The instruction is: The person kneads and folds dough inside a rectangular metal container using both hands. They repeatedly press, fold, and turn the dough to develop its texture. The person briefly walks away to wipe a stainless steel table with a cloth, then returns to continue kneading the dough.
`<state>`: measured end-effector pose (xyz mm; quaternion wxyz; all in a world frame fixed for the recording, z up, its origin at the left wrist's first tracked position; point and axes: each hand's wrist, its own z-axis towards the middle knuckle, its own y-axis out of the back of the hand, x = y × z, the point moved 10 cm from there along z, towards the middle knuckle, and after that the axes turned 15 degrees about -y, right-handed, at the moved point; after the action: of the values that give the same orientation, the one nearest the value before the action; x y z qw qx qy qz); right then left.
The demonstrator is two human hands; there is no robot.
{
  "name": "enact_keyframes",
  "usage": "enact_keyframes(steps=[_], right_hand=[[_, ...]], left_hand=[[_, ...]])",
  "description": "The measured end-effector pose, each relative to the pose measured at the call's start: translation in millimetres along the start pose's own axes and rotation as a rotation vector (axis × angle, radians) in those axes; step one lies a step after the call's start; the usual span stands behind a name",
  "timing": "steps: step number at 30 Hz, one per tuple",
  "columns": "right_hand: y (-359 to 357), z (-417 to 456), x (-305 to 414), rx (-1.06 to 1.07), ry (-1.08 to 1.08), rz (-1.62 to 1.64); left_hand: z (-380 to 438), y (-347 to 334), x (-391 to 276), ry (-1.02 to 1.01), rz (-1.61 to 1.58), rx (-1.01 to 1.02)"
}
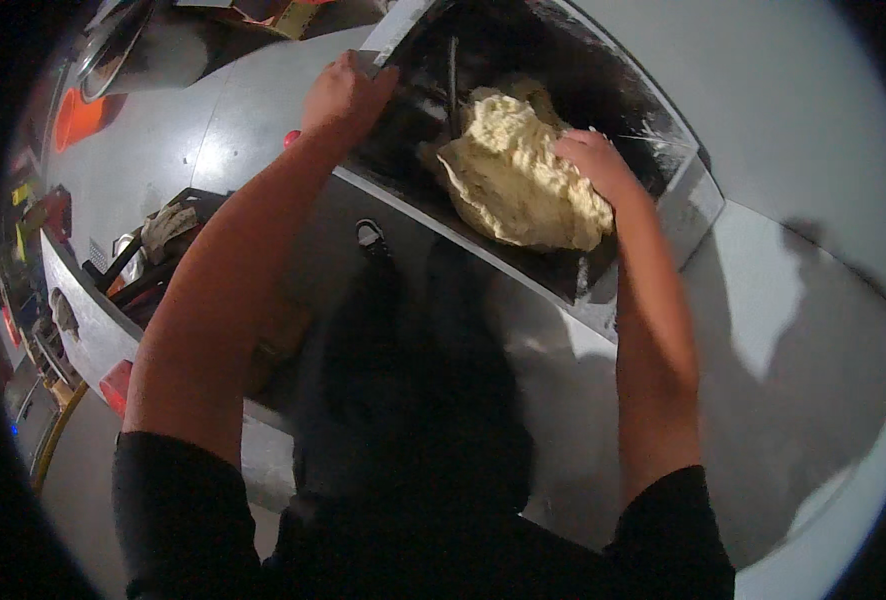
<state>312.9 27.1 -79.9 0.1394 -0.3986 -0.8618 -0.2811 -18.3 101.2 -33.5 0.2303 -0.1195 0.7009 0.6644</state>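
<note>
A large, rough mass of pale dough [525, 180] lies in a dark, flour-dusted metal trough [443, 221]. My right hand [597, 161] is on the dough's right side, its fingers pressed into the ragged surface; whether they grip it cannot be told. At the trough's upper left, my left hand [349, 97] rests on a light metal edge, with its fingertips partly hidden. A dark rod [453, 86] stands beside the dough, inside the trough. A small red knob [291, 139] shows next to my left wrist.
At the upper left, a metal pot [150, 56] and an orange container [79, 120] are on a metal worktop [225, 112]. Dark-framed equipment with a crumpled cloth [167, 229] sits left of my left forearm. A pale wall [788, 97] bounds the right side. My shoe [369, 234] shows below the trough.
</note>
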Motion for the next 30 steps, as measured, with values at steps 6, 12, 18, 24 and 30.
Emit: enact_keyframes(steps=[6, 12, 18, 24, 30], right_hand=[[43, -78, -40, -0.467, -0.077, 0.415], [64, -67, -8, -0.638, -0.060, 0.307], [65, -73, 27, -0.951, -0.255, 0.084], [59, -76, 54, -1.145, -0.223, -0.086], [40, -82, 48, -1.370, -0.238, -0.082]], left_hand=[[2, 0, -3, 0.086, -0.040, 0.061], [0, 9, 0, 0.082, -0.029, 0.042], [-5, 11, 0, 0.107, -0.015, 0.068], [-11, 8, 2, 0.094, -0.048, 0.046], [-14, 1, -5, 0.052, -0.051, 0.032]])
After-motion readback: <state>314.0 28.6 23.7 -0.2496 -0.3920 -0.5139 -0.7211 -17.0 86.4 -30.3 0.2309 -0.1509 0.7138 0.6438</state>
